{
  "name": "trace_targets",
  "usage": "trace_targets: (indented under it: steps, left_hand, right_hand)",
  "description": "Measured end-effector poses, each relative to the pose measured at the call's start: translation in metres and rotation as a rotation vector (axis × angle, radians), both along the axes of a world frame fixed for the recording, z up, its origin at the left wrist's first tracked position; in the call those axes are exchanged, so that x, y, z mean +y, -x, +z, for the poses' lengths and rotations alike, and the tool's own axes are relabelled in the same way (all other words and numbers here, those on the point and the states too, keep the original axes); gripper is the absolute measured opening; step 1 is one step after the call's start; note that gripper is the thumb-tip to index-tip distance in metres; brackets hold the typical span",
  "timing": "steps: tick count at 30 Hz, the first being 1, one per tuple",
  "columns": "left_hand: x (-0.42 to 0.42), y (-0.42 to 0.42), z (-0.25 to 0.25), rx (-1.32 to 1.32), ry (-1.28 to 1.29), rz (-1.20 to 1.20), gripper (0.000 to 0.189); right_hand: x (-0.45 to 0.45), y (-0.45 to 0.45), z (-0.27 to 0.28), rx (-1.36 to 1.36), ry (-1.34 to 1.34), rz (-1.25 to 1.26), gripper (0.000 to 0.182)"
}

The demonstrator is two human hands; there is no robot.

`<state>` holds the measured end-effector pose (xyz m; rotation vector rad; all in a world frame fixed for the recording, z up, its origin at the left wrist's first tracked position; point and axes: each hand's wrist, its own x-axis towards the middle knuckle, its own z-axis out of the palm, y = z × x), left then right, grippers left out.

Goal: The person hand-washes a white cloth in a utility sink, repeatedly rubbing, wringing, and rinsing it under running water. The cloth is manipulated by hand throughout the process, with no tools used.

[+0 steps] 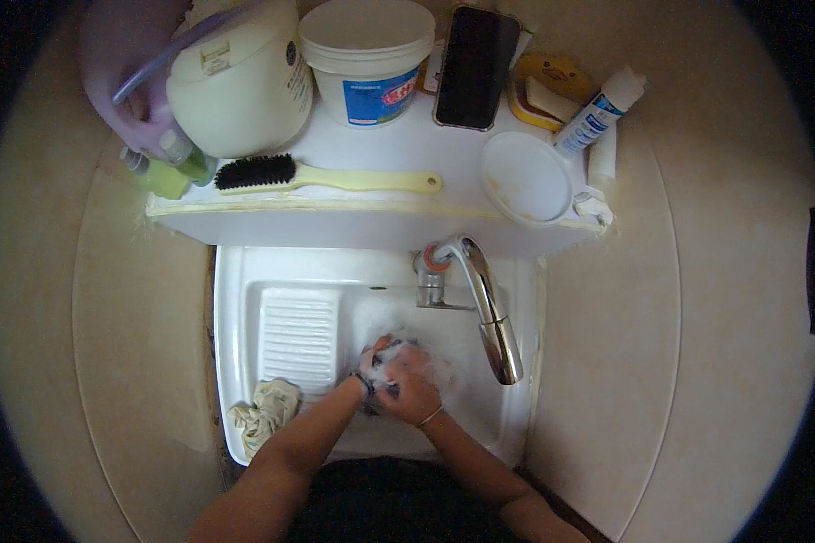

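Both of my hands are together low in the basin of a white laundry sink, among white suds. My left hand, with a dark band at the wrist, is at a dark, wet, foamy item, perhaps cloth. My right hand, with a thin light band at the wrist, lies over the same item, its fingers blurred and partly covered by foam. How firmly each hand grips it is hidden. Left of the hands is the sink's ribbed washboard. The chrome faucet hangs to their right.
A crumpled cream cloth lies on the sink's front left corner. The shelf behind holds a scrub brush, white tub, large bottles, phone, round lid, soap dish and tube. Tiled walls flank the sink.
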<state>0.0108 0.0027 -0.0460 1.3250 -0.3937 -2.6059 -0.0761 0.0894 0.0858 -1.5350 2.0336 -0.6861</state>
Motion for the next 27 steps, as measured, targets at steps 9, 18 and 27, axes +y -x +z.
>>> trace_targets:
  steps: [9, 18, 27]
  left_hand:
    - [-0.032, -0.031, 0.106, -0.264, 1.168, -0.499, 0.047]
    - [-0.051, -0.054, 0.155, -0.389, 1.355, -0.845, 0.040]
    - [-0.039, -0.062, 0.158, -0.140, 1.626, -0.818, 0.018]
  right_hand:
    - [0.016, 0.071, -0.021, -0.427, -0.231, -0.147, 0.073]
    - [0.045, 0.071, -0.005, -0.214, -0.065, -0.358, 0.032]
    - [0.037, 0.066, 0.020, 0.006, -0.012, -0.014, 0.043]
